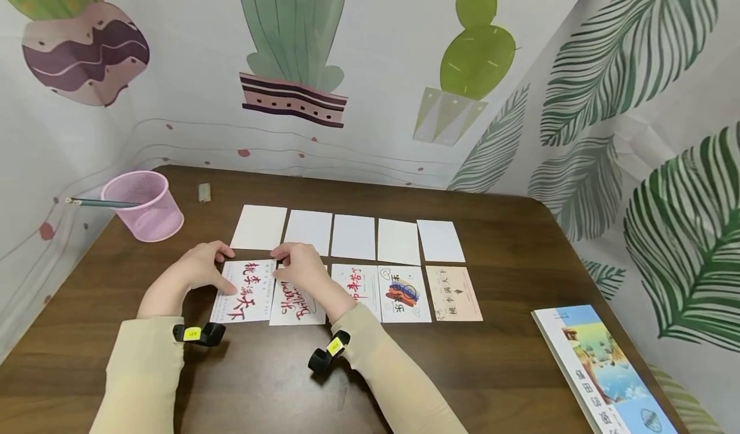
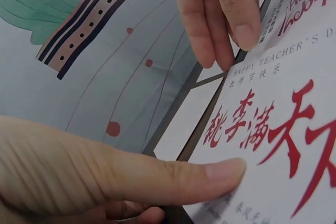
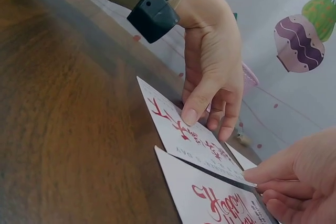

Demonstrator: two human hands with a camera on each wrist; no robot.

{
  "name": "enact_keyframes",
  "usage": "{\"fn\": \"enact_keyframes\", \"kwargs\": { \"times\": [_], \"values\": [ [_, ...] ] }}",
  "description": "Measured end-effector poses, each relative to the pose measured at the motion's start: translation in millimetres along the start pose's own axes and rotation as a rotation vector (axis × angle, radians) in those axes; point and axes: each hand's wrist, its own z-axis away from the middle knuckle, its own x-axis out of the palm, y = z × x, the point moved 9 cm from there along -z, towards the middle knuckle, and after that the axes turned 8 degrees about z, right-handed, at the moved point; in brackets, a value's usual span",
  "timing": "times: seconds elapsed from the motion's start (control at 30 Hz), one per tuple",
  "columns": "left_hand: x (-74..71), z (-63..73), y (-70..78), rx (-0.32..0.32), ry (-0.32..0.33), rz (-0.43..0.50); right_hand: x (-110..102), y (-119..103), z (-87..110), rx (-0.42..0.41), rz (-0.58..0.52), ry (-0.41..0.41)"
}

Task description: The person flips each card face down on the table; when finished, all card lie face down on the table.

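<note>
My left hand (image 1: 199,270) rests by the leftmost printed card (image 1: 245,299), which has red brush characters and "Happy Teacher's Day". Its thumb (image 2: 226,174) lies almost straight on the card's face, and the other fingertips are at the upper left corner. Opposite, my right hand (image 1: 303,270) touches the card's upper right corner with its thumb (image 3: 252,176), its other fingers just beyond the top edge. Both hands' fingertips stay apart from their thumbs; the card lies flat. Partly under my right hand lies a second card (image 1: 295,312) with red script lettering.
Farther right lie a red-lettered card (image 1: 361,286), a colourful card (image 1: 405,296) and a beige card (image 1: 453,293). Several blank white cards (image 1: 354,236) form a row behind. A pink mesh pen cup (image 1: 153,212), an eraser (image 1: 204,192) and a book (image 1: 601,363) stand or lie around.
</note>
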Motion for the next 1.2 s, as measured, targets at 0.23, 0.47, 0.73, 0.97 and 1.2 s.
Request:
{"fn": "enact_keyframes", "kwargs": {
  "times": [0.23, 0.47, 0.73, 0.97, 1.2],
  "values": [
    [0.6, -0.5, -1.7, 0.003, 0.002, 0.004, -0.4, 1.4, -0.8, 0.01, -0.168, 0.012],
    [-1.2, 1.5, -2.0, 0.018, 0.006, 0.013, 10.7, 7.2, -2.1, 0.083, -0.403, 0.008],
    [-1.2, -0.1, -1.6, 0.043, -0.021, 0.038, 30.4, 10.2, 0.7, 0.224, -0.667, -0.039],
    [-1.4, -0.3, -2.9, 0.055, -0.044, 0.058, 42.6, 2.4, 2.9, 0.213, -0.767, -0.125],
    [-4.6, 1.8, -4.6, 0.072, -0.071, 0.102, 36.2, 2.1, 1.7, 0.205, -0.701, -0.106]
  ]
}}
